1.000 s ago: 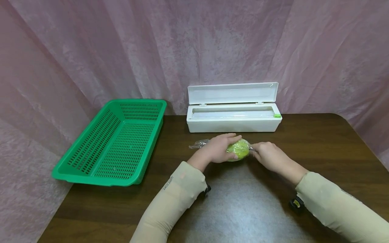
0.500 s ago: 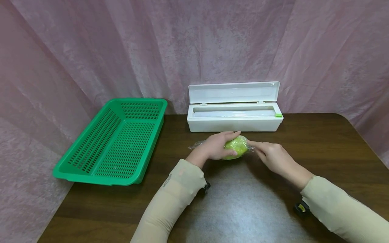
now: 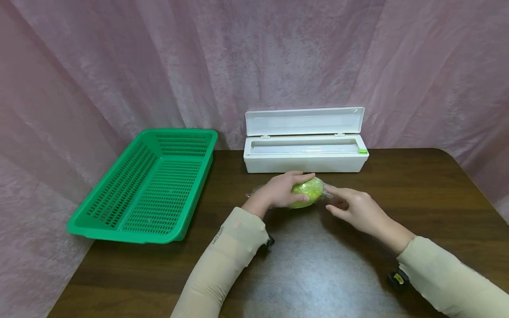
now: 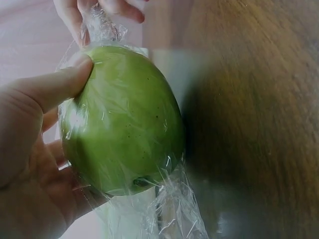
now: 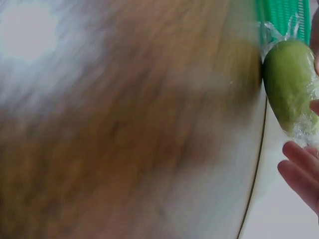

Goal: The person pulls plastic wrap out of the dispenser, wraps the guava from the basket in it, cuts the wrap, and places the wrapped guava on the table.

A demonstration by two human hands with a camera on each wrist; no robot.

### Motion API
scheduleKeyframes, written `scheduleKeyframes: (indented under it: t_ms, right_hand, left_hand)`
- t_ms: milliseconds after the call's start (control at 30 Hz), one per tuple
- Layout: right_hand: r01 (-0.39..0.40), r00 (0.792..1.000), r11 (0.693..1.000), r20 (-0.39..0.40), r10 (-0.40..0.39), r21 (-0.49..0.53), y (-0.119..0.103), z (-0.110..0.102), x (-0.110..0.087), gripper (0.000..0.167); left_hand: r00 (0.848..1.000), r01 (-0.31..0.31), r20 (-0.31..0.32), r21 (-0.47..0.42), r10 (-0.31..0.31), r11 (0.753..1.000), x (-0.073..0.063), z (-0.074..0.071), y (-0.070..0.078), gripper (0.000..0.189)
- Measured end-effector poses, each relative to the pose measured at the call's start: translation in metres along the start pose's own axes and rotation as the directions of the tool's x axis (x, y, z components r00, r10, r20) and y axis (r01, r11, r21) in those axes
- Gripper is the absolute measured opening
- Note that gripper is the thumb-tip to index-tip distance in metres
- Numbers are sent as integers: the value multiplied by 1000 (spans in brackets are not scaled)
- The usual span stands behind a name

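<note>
A smooth green fruit (image 3: 310, 191) is wrapped in clear cling film. My left hand (image 3: 278, 191) grips it from the left, thumb pressed on the near side and fingers around the far side. In the left wrist view, one gathered end of film (image 4: 102, 26) sticks out beyond the fruit, and a loose crumpled tail (image 4: 182, 211) hangs at the near end. My right hand (image 3: 362, 211) is at the fruit's right end, its forefinger touching the film there and its thumb spread away. In the right wrist view, its fingertips (image 5: 294, 172) lie just past the fruit.
Behind the hands stands a white cling film box (image 3: 305, 164), lid up, with a film roll inside and a green slider at its right end. A green plastic basket (image 3: 195, 198) sits on the left of the brown wooden table (image 3: 433, 194). Pink curtains hang behind.
My right hand has let go of the film end it pinched and its thumb has opened away. The left hand and the fruit have shifted slightly left and back.
</note>
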State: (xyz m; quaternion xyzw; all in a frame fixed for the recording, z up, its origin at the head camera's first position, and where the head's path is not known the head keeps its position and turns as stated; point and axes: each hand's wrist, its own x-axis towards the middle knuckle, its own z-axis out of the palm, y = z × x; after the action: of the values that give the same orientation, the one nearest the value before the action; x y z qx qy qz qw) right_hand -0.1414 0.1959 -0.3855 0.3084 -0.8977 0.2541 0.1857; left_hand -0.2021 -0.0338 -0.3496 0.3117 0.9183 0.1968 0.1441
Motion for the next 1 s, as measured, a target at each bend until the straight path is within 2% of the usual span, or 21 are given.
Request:
scheduleKeyframes:
  t_ms: [100, 200, 267, 333, 400, 467, 500, 567, 633, 700, 767, 867, 933, 1000]
  right_hand:
    - [52, 999, 996, -3, -52, -73, -1, 1, 1, 53]
    - [62, 998, 995, -26, -64, -76, 0, 3, 5, 41]
    - [-2, 1000, 1000, -19, 1, -16, 0, 2, 8, 24]
    - [-107, 994, 992, -4, 108, 65, 1, 2, 11, 10]
    - [-250, 968, 952, 51, 245, 178, 2, 1, 15, 11]
    - [-389, 921, 874, 121, 369, 293, 3, 2, 17, 15]
    - [-450, 893, 818, 160, 421, 357, 3, 2, 18, 18]
    - [-562, 824, 683, 250, 508, 465, 4, 2, 20, 24]
    - [-645, 754, 548, 330, 567, 532, 4, 2, 21, 31]
    - [-705, 692, 440, 403, 600, 556, 4, 1, 22, 42]
    - [-752, 640, 361, 477, 603, 552, 4, 0, 23, 57]
    - [-803, 579, 268, 590, 563, 532, 9, 0, 24, 74]
    - [-823, 553, 214, 655, 516, 526, 13, 1, 23, 73]
    - [-833, 535, 157, 702, 470, 531, 17, 2, 22, 67]
  left_hand:
    - [1000, 11, 7, -20, -11, 1000, 1, -1, -1, 65]
    - [1000, 15, 17, -44, -14, 999, 3, 0, -2, 65]
    - [1000, 16, 20, -54, -15, 998, 4, 0, -2, 64]
    - [1000, 16, 23, -64, -14, 998, 4, 0, -2, 64]
    - [1000, 13, 20, -65, -12, 998, 5, 0, -2, 64]
    - [1000, 10, 18, -62, -9, 998, 4, 0, -2, 64]
    - [1000, 8, 18, -63, -7, 998, 4, 0, -2, 64]
    - [1000, 5, 16, -63, -4, 998, 4, 1, -3, 64]
    - [1000, 5, 17, -69, -4, 998, 4, 1, -2, 64]
    - [1000, 4, 15, -74, -3, 997, 4, 0, -2, 63]
    - [1000, 9, 14, -80, -8, 997, 4, 0, -2, 64]
    - [1000, 11, 15, -88, -10, 996, 4, 0, -3, 64]
    - [1000, 14, 17, -94, -13, 995, 3, -1, -3, 64]
    - [1000, 13, 17, -98, -12, 995, 3, -1, -3, 65]
